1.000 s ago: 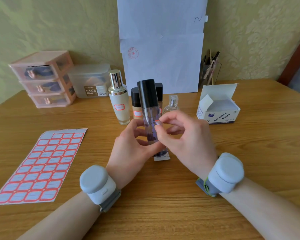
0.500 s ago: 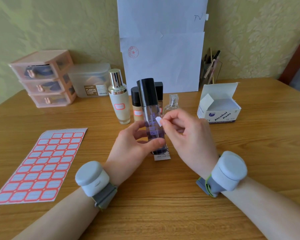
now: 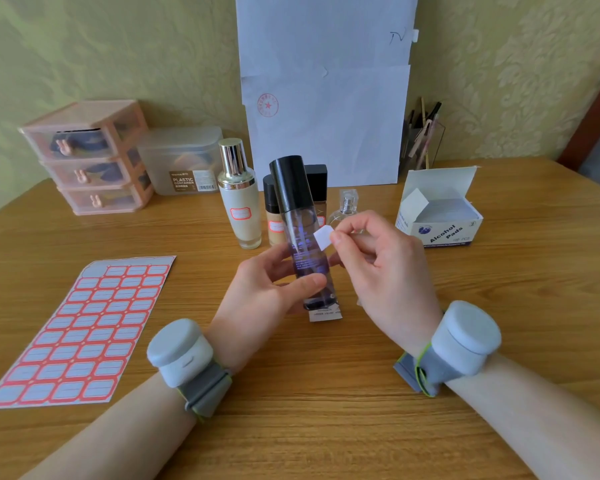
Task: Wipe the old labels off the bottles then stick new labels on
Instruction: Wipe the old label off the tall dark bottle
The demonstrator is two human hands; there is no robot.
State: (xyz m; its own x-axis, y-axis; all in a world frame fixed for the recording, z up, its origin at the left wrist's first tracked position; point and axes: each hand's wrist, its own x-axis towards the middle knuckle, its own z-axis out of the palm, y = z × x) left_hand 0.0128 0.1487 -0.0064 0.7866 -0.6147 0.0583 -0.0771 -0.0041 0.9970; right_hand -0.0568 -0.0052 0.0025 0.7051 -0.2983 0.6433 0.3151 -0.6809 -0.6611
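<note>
Wooden table (image 3: 326,403) | left grip (image 3: 257,299): clasps black-capped bottle (image 3: 297,216), roughly upright | right grip (image 3: 385,271): pinches small white label (image 3: 323,238) near bottle

Table (image 3: 326,427): label sheet (image 3: 80,327) lies lower left. Upper left stands a drawer unit (image 3: 87,157), with a plastic container (image 3: 184,161) to its right.

Centre: tall bottle (image 3: 293,202) upright in the left hand (image 3: 260,296), above a sachet (image 3: 324,315). The right hand (image 3: 385,271), just right of it, pinches a label (image 3: 323,238).

Behind: pump bottle (image 3: 239,202), foundation bottle (image 3: 272,216), perfume bottle (image 3: 347,209).

Right: alcohol pads box (image 3: 437,209), with a pen holder (image 3: 423,140) behind it.
</note>
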